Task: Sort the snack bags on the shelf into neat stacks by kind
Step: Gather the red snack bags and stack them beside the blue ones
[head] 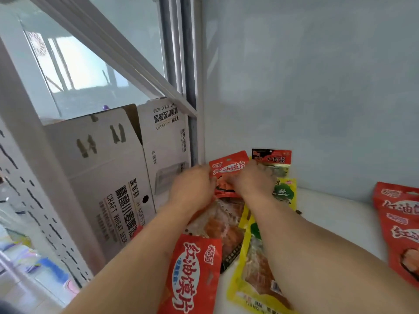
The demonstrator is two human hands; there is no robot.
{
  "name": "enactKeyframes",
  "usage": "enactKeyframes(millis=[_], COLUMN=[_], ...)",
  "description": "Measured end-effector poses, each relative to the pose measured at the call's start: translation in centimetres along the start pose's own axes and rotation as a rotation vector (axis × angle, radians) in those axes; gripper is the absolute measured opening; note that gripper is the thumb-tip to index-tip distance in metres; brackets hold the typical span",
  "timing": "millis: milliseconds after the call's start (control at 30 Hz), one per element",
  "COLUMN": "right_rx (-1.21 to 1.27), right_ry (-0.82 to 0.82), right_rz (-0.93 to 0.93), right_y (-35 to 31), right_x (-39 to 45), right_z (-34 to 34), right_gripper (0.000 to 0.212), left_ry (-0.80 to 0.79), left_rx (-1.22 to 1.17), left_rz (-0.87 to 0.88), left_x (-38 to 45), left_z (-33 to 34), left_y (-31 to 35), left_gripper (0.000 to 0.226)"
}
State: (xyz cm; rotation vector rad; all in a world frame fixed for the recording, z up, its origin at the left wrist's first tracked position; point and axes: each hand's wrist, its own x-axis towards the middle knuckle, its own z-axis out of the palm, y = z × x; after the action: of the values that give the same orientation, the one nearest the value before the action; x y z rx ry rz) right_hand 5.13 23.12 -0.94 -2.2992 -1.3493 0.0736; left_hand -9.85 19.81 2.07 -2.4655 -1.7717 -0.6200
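Note:
Both hands reach to the back of the white shelf (335, 220). My left hand (192, 186) and my right hand (251, 180) both grip an upright red snack bag (227, 167), one on each side. Behind it stands a dark-topped bag (272, 156). A yellow-green bag (285, 191) lies just right of my right hand. Under my forearms lie a clear bag with orange slices (217, 225), another red bag (192, 273) near the front, and a yellow bag (256, 279). More red bags (399, 223) are stacked at the far right.
White beer cartons (108, 168) stand left of the shelf, beyond a white upright (199, 123). A pale wall (317, 87) closes the back. A perforated white panel (34, 200) runs along the lower left.

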Motion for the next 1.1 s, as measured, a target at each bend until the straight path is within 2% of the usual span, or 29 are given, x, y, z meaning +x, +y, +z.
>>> enactKeyframes(millis=[100, 367, 500, 667, 767, 900, 1000, 1100], right_rx=[0.012, -0.051, 0.055, 0.288, 0.402, 0.529, 0.640, 0.714], right_ry=[0.009, -0.027, -0.026, 0.087, 0.174, 0.226, 0.258, 0.287], right_rz=[0.013, 0.074, 0.057, -0.042, -0.053, 0.008, 0.039, 0.066], right_y=[-0.1, -0.9, -1.3, -2.5, -3.5, -3.7, -2.7, -1.3], right_x=[1.0, 1.1, -0.1, -2.7, -4.9, -8.7, -11.8, -14.7], right_z=[0.3, 0.7, -0.1, -2.1, -3.8, -6.0, -6.7, -7.5], right_gripper=[0.100, 0.086, 0.075, 0.059, 0.043, 0.038, 0.033, 0.030], left_ry=[-0.020, -0.049, -0.076, -0.266, -0.455, -0.705, -0.775, -0.754], left_rx=[-0.017, -0.029, -0.070, -0.079, -0.054, 0.041, 0.064, 0.059], left_rz=[-0.005, 0.033, 0.061, 0.092, 0.147, 0.221, 0.269, 0.297], left_x=[0.5, -0.2, -1.4, -3.5, -5.2, -7.4, -8.9, -10.3], left_z=[0.3, -1.1, -2.1, -3.5, -4.9, -6.7, -7.0, -6.4], left_y=[0.0, -0.6, -2.1, -4.9, -6.1, -7.0, -7.6, -8.1], left_gripper=[0.034, 0.037, 0.038, 0.052, 0.061, 0.075, 0.080, 0.079])
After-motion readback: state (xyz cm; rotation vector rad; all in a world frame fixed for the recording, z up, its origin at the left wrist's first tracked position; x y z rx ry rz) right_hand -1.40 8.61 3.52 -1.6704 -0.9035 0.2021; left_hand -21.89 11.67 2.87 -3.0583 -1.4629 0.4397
